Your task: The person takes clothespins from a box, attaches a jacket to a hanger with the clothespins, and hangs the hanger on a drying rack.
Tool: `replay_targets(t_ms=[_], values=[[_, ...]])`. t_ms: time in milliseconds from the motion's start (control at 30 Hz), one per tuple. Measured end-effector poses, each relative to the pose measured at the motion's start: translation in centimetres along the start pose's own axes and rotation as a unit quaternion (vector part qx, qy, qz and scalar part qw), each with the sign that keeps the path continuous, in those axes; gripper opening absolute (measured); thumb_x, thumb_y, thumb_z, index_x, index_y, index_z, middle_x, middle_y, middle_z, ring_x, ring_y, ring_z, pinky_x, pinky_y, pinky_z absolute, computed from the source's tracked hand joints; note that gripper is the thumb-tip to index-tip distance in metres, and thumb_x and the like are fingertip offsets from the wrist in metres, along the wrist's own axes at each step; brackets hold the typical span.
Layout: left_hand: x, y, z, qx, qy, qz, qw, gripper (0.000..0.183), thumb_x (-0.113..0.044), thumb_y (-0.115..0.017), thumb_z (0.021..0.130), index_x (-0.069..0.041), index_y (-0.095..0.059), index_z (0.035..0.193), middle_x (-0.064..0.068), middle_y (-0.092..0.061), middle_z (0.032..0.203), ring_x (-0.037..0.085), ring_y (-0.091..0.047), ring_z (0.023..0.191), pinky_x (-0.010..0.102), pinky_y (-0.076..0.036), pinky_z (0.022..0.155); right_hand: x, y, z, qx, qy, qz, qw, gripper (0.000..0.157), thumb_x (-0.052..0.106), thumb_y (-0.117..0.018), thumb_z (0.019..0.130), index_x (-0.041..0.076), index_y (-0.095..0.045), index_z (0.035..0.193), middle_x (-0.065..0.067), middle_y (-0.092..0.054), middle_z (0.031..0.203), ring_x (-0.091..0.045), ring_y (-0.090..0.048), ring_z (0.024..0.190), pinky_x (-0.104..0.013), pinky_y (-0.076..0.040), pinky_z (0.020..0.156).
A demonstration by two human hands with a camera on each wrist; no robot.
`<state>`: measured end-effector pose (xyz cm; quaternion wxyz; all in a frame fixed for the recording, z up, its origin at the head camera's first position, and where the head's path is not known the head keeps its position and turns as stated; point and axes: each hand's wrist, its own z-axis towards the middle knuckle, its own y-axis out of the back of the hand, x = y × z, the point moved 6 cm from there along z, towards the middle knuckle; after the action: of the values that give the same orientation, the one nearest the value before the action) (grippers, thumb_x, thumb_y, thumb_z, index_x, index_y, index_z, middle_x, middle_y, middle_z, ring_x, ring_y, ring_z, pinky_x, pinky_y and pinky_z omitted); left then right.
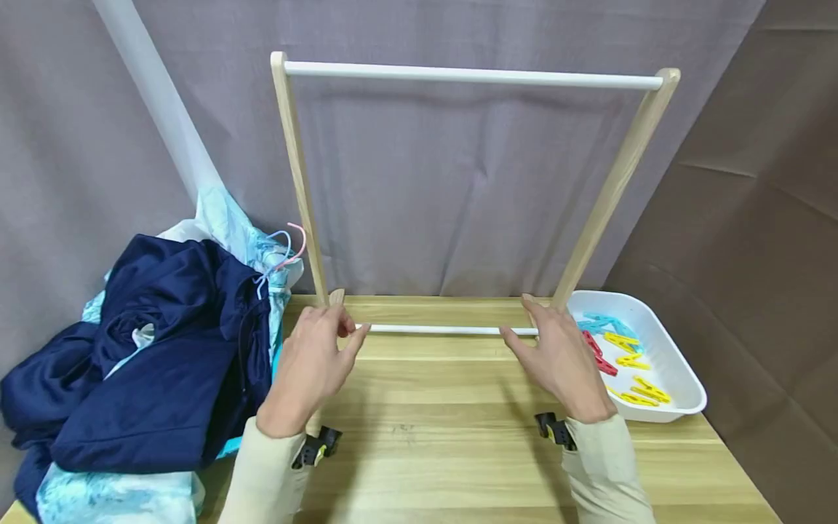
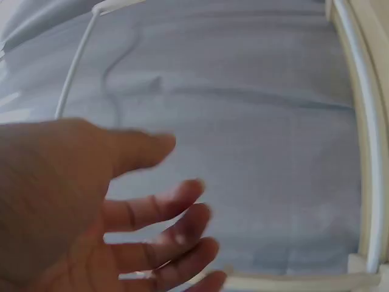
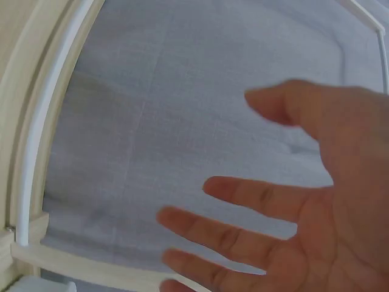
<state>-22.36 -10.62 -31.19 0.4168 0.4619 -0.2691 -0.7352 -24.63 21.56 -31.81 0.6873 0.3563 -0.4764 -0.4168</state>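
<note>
The wooden worktop carries an upright rack of pale wood and white rods. Left of it lies a heap of navy clothes; right, a white tray. Both hands are empty beside the rack's sides: left hand gently bent, right hand spread wider; any contact is hard to tell. Coloured clothespins lie in the tray.

Pale-wood rack — white bars top and bottom — upright on wooden table.
</note>
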Motion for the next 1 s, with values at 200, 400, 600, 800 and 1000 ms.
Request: replay_targets(t_ms=[200, 400, 600, 800, 1000], values=[[2.8, 3.4, -0.4, -0.093, 0.089, 0.014, 0.9916, 0.018, -0.022, -0.072, 0.094, -0.004, -0.069, 0.092, 0.017, -0.066, 0.092, 0.039, -0.058, 0.095, 0.054, -0.049, 0.078, -0.2, -0.2, 0.0, -0.002, -0.014, 0.025, 1.0, 0.044, 0.036, -0.061, 0.1, 0.004, -0.065, 0.129, -0.021, -0.075, 0.112, -0.042, -0.069, 0.106, -0.056, -0.051, 0.084], [6.7, 4.8, -1.1, -0.067, 0.204, 0.025, 0.9764, 0.036, -0.027, -0.067, 0.098, 0.003, -0.058, 0.117, 0.03, -0.054, 0.113, 0.053, -0.053, 0.107, 0.064, -0.046, 0.086, 0.6, -1.1, 0.3, 0.018, -0.002, 0.048, 0.999, 0.036, 0.036, -0.061, 0.1, 0.007, -0.069, 0.121, -0.014, -0.077, 0.1, -0.032, -0.072, 0.094, -0.048, -0.054, 0.08], [9.0, 3.7, -0.8, 0.02, 0.252, 0.043, 0.9665, 0.038, -0.029, -0.053, 0.105, 0.005, -0.057, 0.12, 0.034, -0.06, 0.114, 0.056, -0.061, 0.104, 0.066, -0.049, 0.083, 2.0, -2.3, 0.8, 0.046, 0.014, 0.065, 0.997, 0.035, 0.036, -0.06, 0.101, 0.008, -0.07, 0.12, -0.005, -0.077, 0.093, -0.023, -0.072, 0.086, -0.045, -0.055, 0.078], [9.6, 2.8, -0.5, 0.062, 0.241, 0.062, 0.9666, 0.03, -0.019, -0.049, 0.105, 0.005, -0.061, 0.118, 0.036, -0.064, 0.114, 0.055, -0.064, 0.101, 0.066, -0.05, 0.079, 2.9, -2.9, 0.7, 0.039, 0.029, 0.058, 0.997, 0.031, 0.034, -0.062, 0.1, 0.009, -0.073, 0.114, -0.001, -0.077, 0.088, -0.02, -0.072, 0.084, -0.045, -0.055, 0.079], [9.9, 3.0, -0.4, 0.051, 0.252, 0.05, 0.9651, 0.025, -0.012, -0.053, 0.102, 0.004, -0.062, 0.12, 0.032, -0.064, 0.114, 0.051, -0.064, 0.1, 0.062, -0.05, 0.08, 3.5, -3.3, 0.8, 0.039, 0.032, 0.058, 0.997, 0.029, 0.035, -0.061, 0.1, 0.012, -0.073, 0.112, 0.002, -0.075, 0.085, -0.017, -0.07, 0.082, -0.044, -0.054, 0.077]])
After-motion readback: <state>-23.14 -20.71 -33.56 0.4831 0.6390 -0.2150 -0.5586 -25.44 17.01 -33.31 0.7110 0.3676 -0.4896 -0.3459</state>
